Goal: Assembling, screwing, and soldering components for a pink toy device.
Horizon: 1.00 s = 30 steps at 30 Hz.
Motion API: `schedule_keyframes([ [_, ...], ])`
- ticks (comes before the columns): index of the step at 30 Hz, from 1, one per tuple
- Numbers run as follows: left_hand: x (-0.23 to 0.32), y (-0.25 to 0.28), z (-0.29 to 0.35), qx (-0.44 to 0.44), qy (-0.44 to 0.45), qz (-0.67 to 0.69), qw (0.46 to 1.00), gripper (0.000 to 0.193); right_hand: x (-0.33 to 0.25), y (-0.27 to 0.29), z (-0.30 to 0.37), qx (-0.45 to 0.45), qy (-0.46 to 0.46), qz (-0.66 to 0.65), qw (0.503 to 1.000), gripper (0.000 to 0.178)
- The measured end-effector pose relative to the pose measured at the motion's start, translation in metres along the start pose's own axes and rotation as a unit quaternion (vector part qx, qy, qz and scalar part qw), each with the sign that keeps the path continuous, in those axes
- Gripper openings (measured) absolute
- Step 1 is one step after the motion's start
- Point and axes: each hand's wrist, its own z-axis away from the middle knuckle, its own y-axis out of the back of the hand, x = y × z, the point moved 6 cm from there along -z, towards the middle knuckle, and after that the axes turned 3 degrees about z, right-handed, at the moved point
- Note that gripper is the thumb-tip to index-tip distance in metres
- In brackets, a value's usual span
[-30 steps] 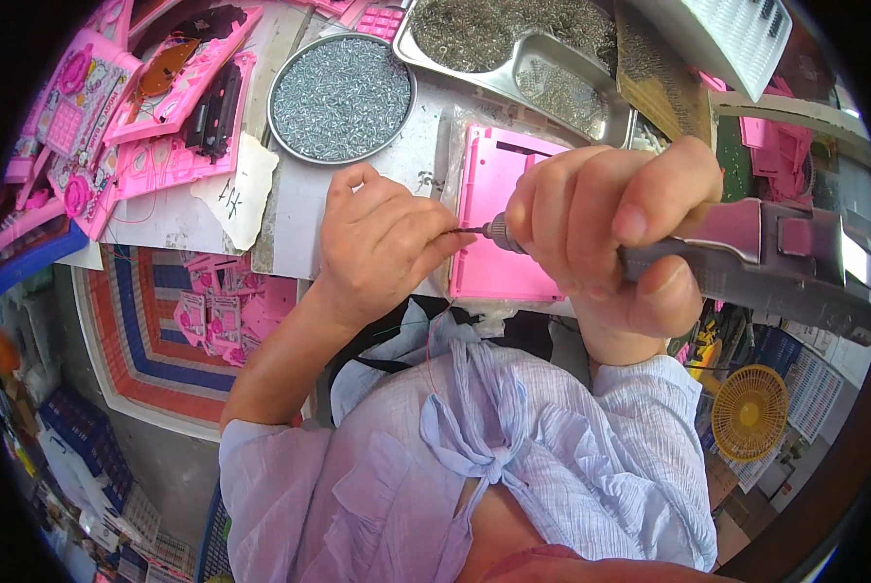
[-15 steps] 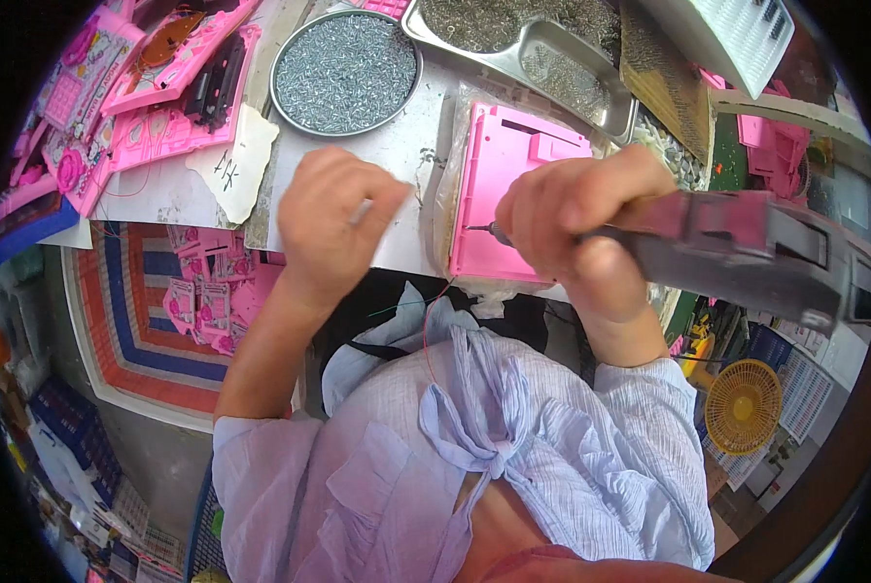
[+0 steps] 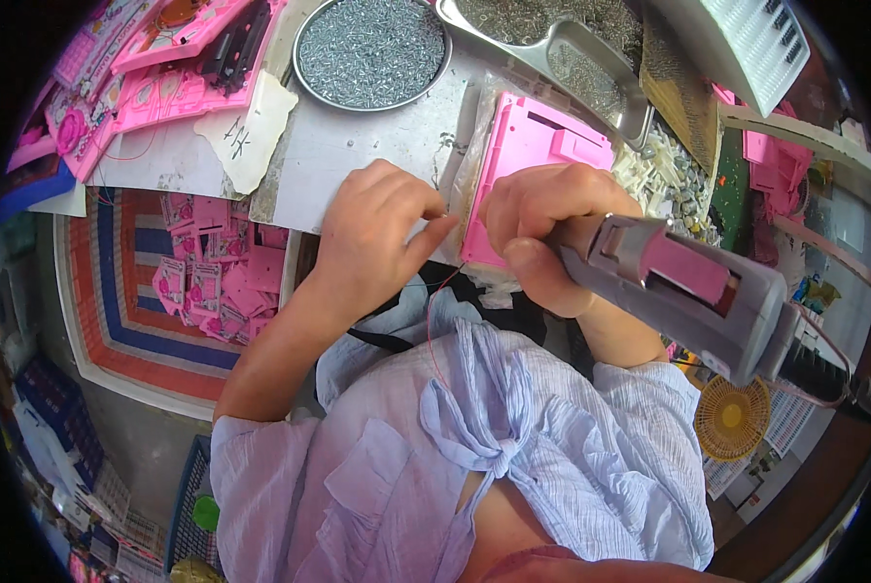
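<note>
My right hand [image 3: 552,228] is wrapped round a grey electric screwdriver [image 3: 683,291], whose body slants out to the lower right. The screwdriver's tip is hidden behind my fingers. Under that hand lies a pink plastic housing [image 3: 542,126], on clear plastic wrap at the table's front edge. My left hand [image 3: 382,228] hovers just left of the housing, fingers curled and thumb close to the index finger. Whatever it may pinch is too small to make out. A thin red wire [image 3: 430,330] hangs down in front of my shirt.
Small screws [image 3: 372,49] fill a round metal dish [image 3: 448,63] at the back. Right of it stands a steel tray [image 3: 640,131] of small metal parts, with white plastic pieces [image 3: 664,175] beside it. Pink assemblies [image 3: 178,107] pile up at left, above a striped bin [image 3: 115,330] of pink parts.
My left hand has moved right, toward the housing. The screwdriver has swung, its rear end now lower, and its tip, earlier visible over the housing, is hidden. The whole view has shifted slightly.
</note>
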Motion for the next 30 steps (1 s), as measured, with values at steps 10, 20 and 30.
schedule_keyframes([
  [10, 0.023, -0.014, 0.002, 0.004, -0.05, 0.018, 0.999, 0.021, -0.031, 0.016, -0.004, 0.103, 0.005, -0.205, 0.973, 0.034],
  [20, 0.039, -0.008, -0.009, -0.072, -0.083, -0.002, 0.994, 0.04, -0.024, 0.014, 0.021, 0.052, 0.049, -0.266, 0.961, 0.025],
  [30, 0.026, -0.03, 0.004, -0.192, -0.067, -0.05, 0.978, 0.054, -0.015, -0.02, 0.031, 0.053, 0.121, -0.073, 0.989, 0.014],
])
